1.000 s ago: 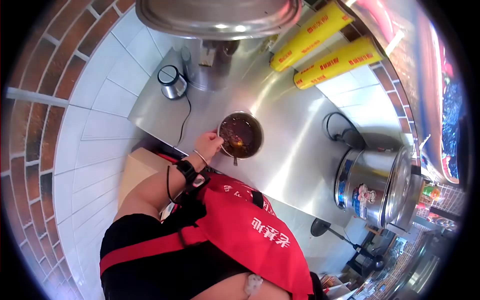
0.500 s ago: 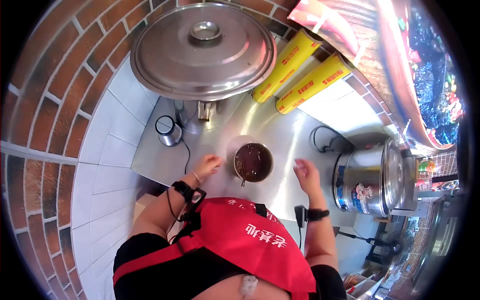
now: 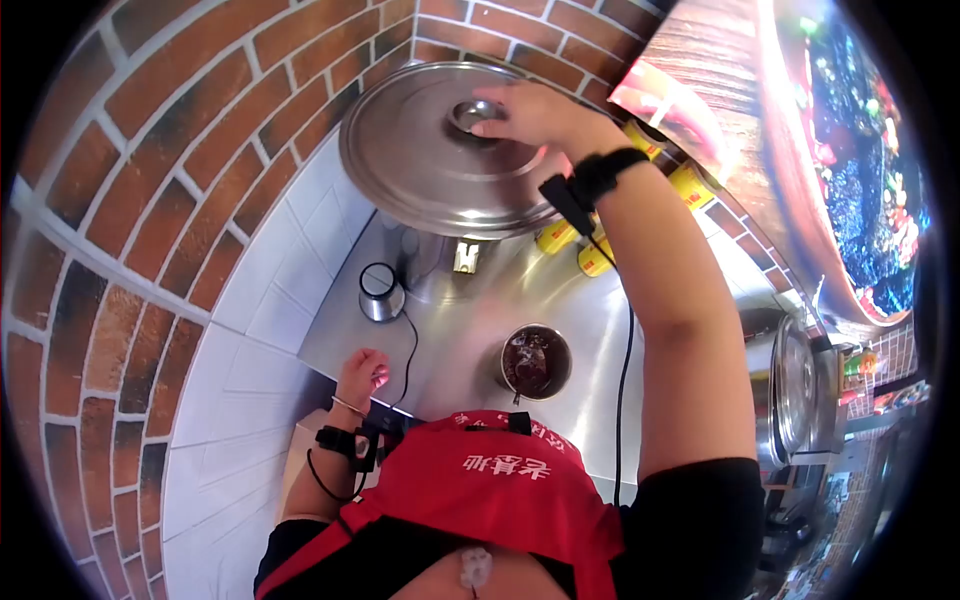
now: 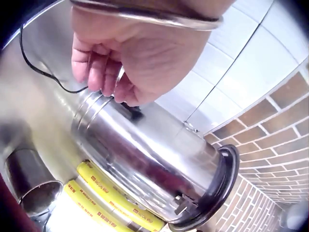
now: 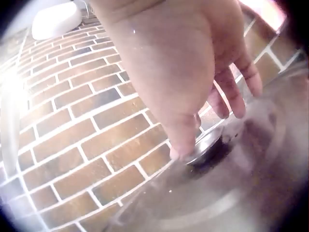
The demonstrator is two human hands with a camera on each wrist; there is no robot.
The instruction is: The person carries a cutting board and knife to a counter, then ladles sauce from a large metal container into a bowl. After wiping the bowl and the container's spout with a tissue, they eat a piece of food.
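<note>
My right hand [image 3: 530, 115] reaches over the large steel pot lid [image 3: 400, 150], thumb and fingers spread around its round knob [image 3: 472, 117]. Seen from the right wrist, the thumb [image 5: 182, 145] is right at the knob's edge, while the other fingertips hang beyond it. The lid sits on a tall steel pot [image 4: 140, 150]. My left hand [image 3: 362, 378] hovers near the counter's left edge, fingers loosely curled with nothing in them. A small steel pot [image 3: 563, 378] of dark red-brown liquid, with a spoon handle at its rim, stands before the apron.
A black-topped steel appliance [image 3: 380, 293] with a cord stands left on the steel counter [image 3: 455, 345]. Yellow film rolls [image 3: 595, 260] lean behind, partly covered by my right arm. Another lidded steel pot [image 3: 795, 390] stands at right. Brick and tile walls enclose the corner.
My left hand has let go of the small pot's rim and drawn back left. The right hand has come into view and reached up to the lid's knob. The head view has shifted.
</note>
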